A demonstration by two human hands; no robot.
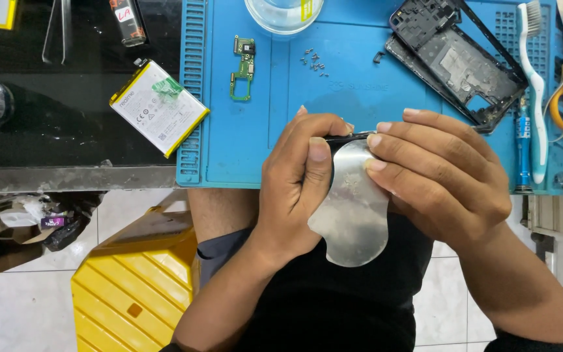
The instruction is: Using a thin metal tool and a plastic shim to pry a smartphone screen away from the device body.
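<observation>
1. Position: both hands work at the near edge of the blue repair mat (229,156), which lies on the worktop (66,137). They hold a thin metal opening tool (352,215) and a dark, slim part (346,137). The tool hangs below the mat edge, over the person's lap.
2. Left hand (294,189): its grip is closed on the tool's left edge, thumb across the face. The fingertips touch the dark part.
3. Opening tool, appearance: a flat, dull silver sheet with a rounded lower outline, scuffed and faintly reflective.
4. Opening tool, handling (judgement): light, springy and very thin. It will probably flex under side load, and the bare metal may slip. Take hold on the broad face, close to the working edge.
5. Dark part: only a narrow black strip shows between the fingertips, so its kind cannot be told. Treat it as fragile and support it along the edges.
6. Right hand (438,176): its grip is closed, 4 fingers lying over the tool's upper right edge and pressing on the dark part.
7. Surroundings: a phone battery (158,107), a green circuit board (244,68), loose screws (314,62), a phone frame (457,62) and a toothbrush (534,91).
</observation>
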